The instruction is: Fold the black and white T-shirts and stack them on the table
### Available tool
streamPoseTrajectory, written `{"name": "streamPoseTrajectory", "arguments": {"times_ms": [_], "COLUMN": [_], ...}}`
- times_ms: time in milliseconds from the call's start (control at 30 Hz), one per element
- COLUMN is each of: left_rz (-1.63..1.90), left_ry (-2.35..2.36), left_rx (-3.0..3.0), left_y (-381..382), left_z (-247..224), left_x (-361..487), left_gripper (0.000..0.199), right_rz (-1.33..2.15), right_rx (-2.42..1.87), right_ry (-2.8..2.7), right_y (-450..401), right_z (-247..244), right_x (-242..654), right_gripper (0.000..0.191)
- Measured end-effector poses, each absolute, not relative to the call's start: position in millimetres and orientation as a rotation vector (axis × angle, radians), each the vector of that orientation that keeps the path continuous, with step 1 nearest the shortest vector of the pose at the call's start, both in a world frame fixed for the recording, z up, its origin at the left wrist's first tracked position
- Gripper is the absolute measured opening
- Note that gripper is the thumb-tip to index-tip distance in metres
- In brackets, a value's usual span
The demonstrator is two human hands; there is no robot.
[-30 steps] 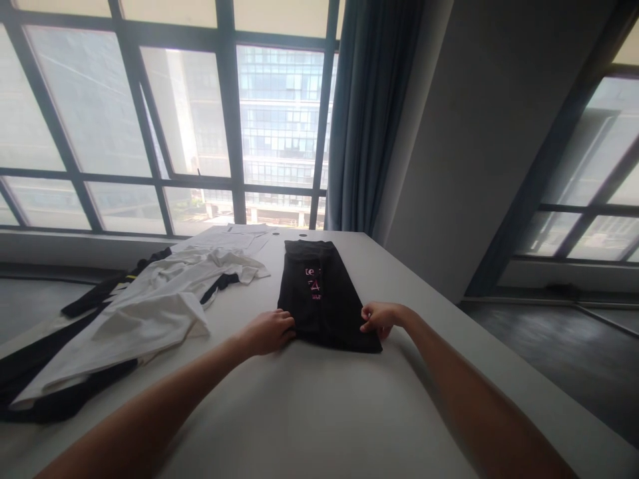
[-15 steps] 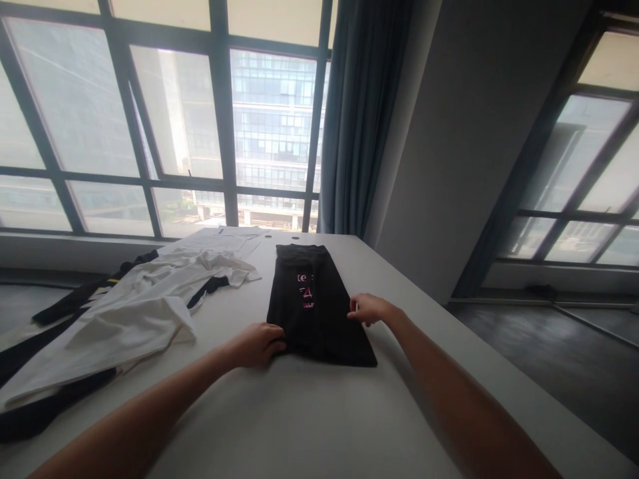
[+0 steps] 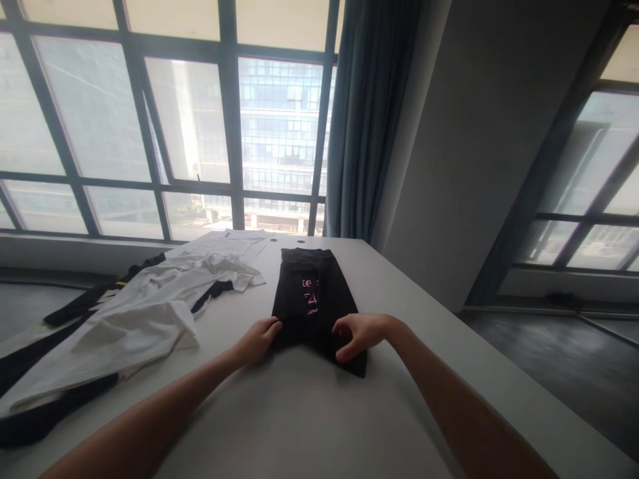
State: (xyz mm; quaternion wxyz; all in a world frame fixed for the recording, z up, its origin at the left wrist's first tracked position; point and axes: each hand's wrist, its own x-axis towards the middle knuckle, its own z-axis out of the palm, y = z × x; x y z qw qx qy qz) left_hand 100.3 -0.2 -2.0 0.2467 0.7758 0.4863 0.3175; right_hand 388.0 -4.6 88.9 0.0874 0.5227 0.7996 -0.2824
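Observation:
A black T-shirt [image 3: 294,299], folded into a long strip with pink lettering on its front, lies lengthwise on the white table [image 3: 279,419]. At its lower left corner my left hand [image 3: 257,340] pinches the edge between thumb and fingers, and the hem there looks slightly raised. Over the lower right part of the shirt is my right hand [image 3: 363,332], thumb and forefinger apart in a curve with black fabric behind the gap. Whether its fingertips touch the cloth I cannot tell. The shirt's lower right corner sticks out below that hand.
Loosely spread white and black garments [image 3: 144,326] cover the table's left side. Behind them lie white sheets [image 3: 224,245], perhaps paper. Large windows [image 3: 190,120], a blue-grey curtain [image 3: 359,133] and a grey pillar [image 3: 459,159] stand beyond the table.
My right hand has moved from the shirt's right edge inward and nearer, over its lower part. My left hand now pinches the lower left corner, and the near hem has shifted.

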Motion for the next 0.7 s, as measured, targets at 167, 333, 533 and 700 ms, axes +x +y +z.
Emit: {"name": "streamPoseTrajectory", "arguments": {"times_ms": [167,333,533,700], "left_rz": [0.885,0.641,0.655,1.069], "left_ry": [1.344,1.191,1.094,1.199], "left_rx": [2.074,2.260,2.479,2.256], "left_y": [1.7,-12.0,-12.0,0.3], "left_z": [-1.0,11.2,22.5,8.3], "left_x": [99.0,92.1,84.7,83.4], "left_gripper": [0.046,0.045,0.020,0.016], "right_rz": [-0.288,-0.139,0.051,-0.232], "right_rx": [1.642,1.693,1.878,2.002], "right_ry": [2.379,2.438,2.591,2.803], "right_y": [-26.4,-18.4,-5.0,9.1], "right_z": [77.8,78.6,90.9,82.4], "right_x": [349.2,357.7,382.5,393.9], "right_gripper": [0.095,0.042,0.038,0.034]}}
